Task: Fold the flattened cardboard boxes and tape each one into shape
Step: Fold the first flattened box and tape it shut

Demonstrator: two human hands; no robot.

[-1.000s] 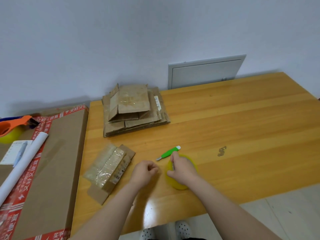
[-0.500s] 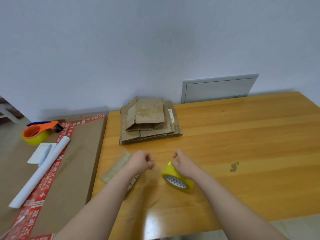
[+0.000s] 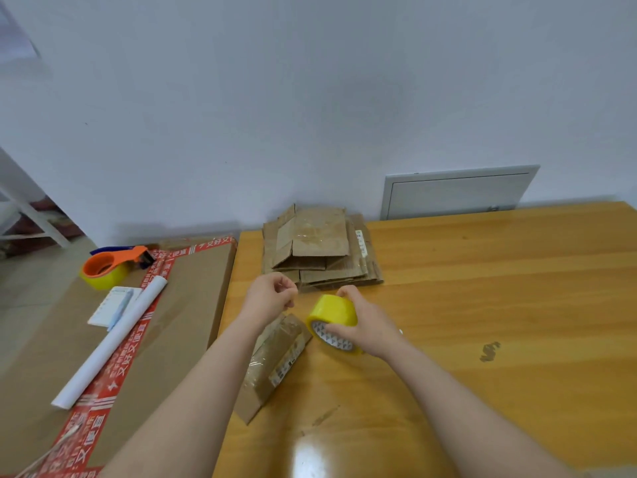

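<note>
Cardboard lies nearest me: a small flat box (image 3: 275, 357), glossy with tape, rests on the table (image 3: 482, 305) partly under my left forearm, at seven o'clock from the tape roll. My right hand (image 3: 370, 326) grasps the yellow tape roll (image 3: 332, 312), which is tilted with its open core facing me. My left hand (image 3: 270, 298) hovers just at nine o'clock of the roll, fingers curled; whether they pinch a tape end I cannot tell. At twelve o'clock, near both hands, sits the stack of flattened boxes (image 3: 320, 250).
</note>
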